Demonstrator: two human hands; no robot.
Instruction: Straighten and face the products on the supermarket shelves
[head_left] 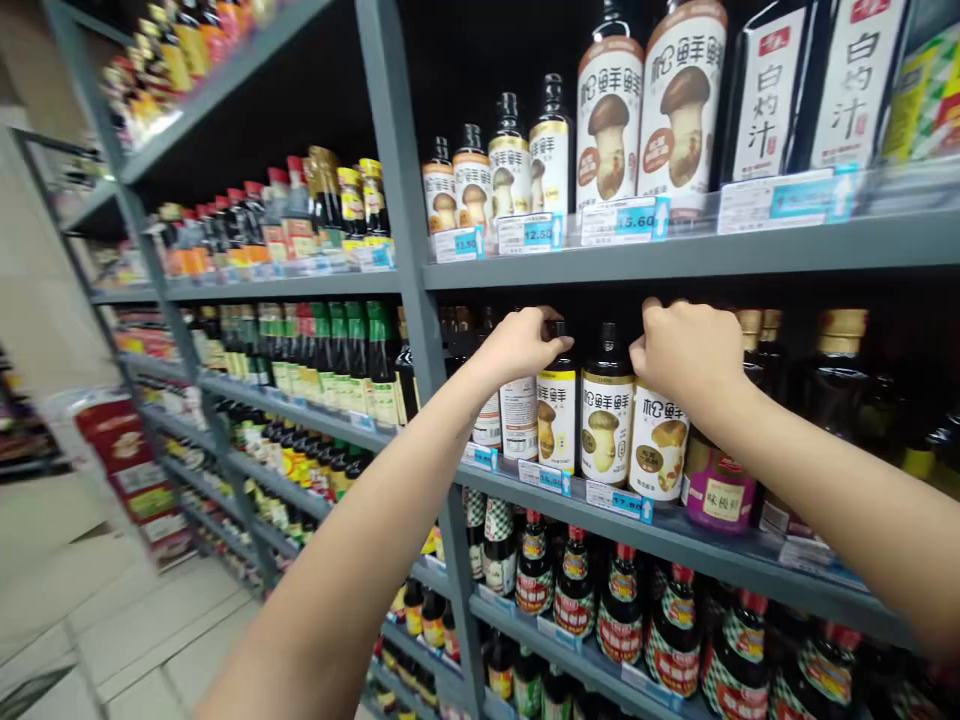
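From afar, I had the left hand [556, 330] pinching a yellow-banded bottle [556, 420] by its top, likely because a neighbouring bottle [606, 430] crowded it, the right hand [679, 345] curled above a white-labelled bottle [658, 445] (hold hidden; I couldn't tell).

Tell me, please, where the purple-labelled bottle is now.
In the head view, the purple-labelled bottle stands right of centre on a grey shelf, immediately right of the mushroom-label bottle whose top the right hand hides.

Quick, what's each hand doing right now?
Left hand: closed around a bottle, near its top.
Right hand: curled over another bottle; can't tell if holding it.
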